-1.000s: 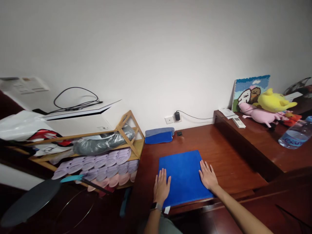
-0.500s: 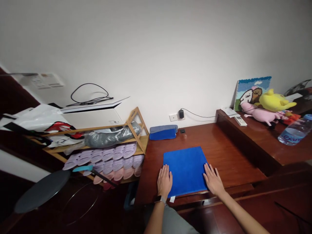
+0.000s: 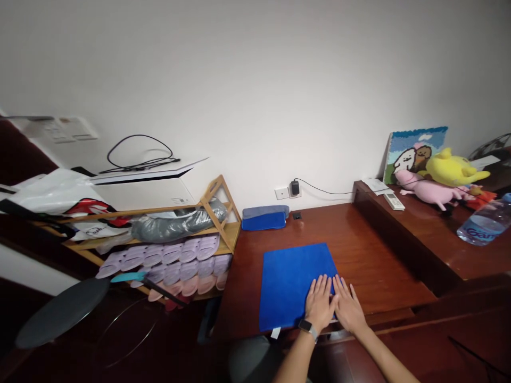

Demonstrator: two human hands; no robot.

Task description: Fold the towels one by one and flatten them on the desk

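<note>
A blue cloth [image 3: 291,276] lies spread out on the brown wooden table, with a small white tag [image 3: 275,333] poking out at its near edge. My left hand [image 3: 320,302] rests palm down on the right part of the cloth, fingers stretched out. Right beside it, my right hand [image 3: 348,306] lies flat over the cloth's right edge, its fingers also extended. The two hands touch or nearly touch at the thumbs. Neither of them grips anything.
Folded blue and grey cloths [image 3: 264,218] lie against the wall at the back of the table [image 3: 359,239]. Slippers [image 3: 171,255] fill a wooden rack [image 3: 223,234] on the left. On the raised right surface are plush toys [image 3: 451,167], a remote [image 3: 394,201] and a water bottle [image 3: 485,223].
My left hand has moved right, from the cloth's left edge across to beside my right hand. The right hand stays at the right edge. The cloth still lies flat.
</note>
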